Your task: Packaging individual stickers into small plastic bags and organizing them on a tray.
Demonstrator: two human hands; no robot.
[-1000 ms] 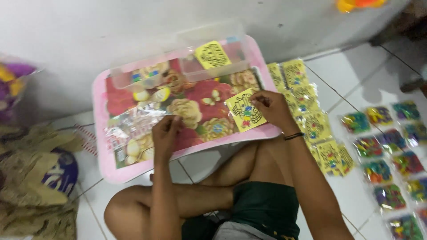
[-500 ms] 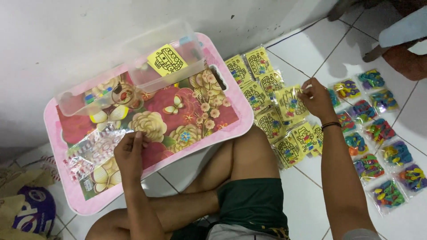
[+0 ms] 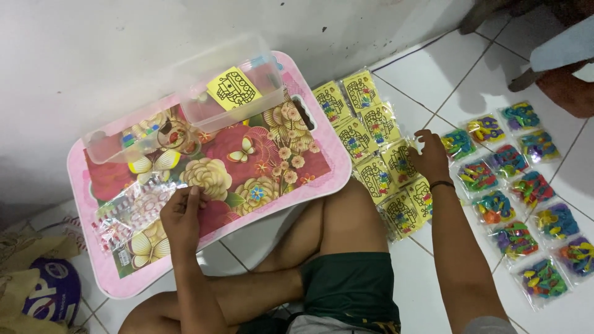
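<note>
I sit cross-legged on a white tiled floor with a pink flower-patterned lap tray (image 3: 325,185) in front of me. My left hand (image 3: 182,216) pinches the edge of a stack of clear plastic bags (image 3: 127,213) lying on the tray's near left part. My right hand (image 3: 429,154) rests with fingers spread on the floor to the right, touching the rows of yellow picture packets (image 3: 365,124). It holds nothing. A clear plastic box (image 3: 185,108) stands along the tray's far edge, with a yellow picture card (image 3: 232,89) in it.
Rows of clear packets with colourful pieces (image 3: 513,192) lie on the tiles at the far right. A purple and beige bag (image 3: 43,291) sits at the lower left. A white wall runs behind the tray. Cloth and furniture legs (image 3: 557,55) are at the top right.
My right hand carried a yellow packet from the tray to the rows on the floor and let it go there. My left hand stayed on the clear bags.
</note>
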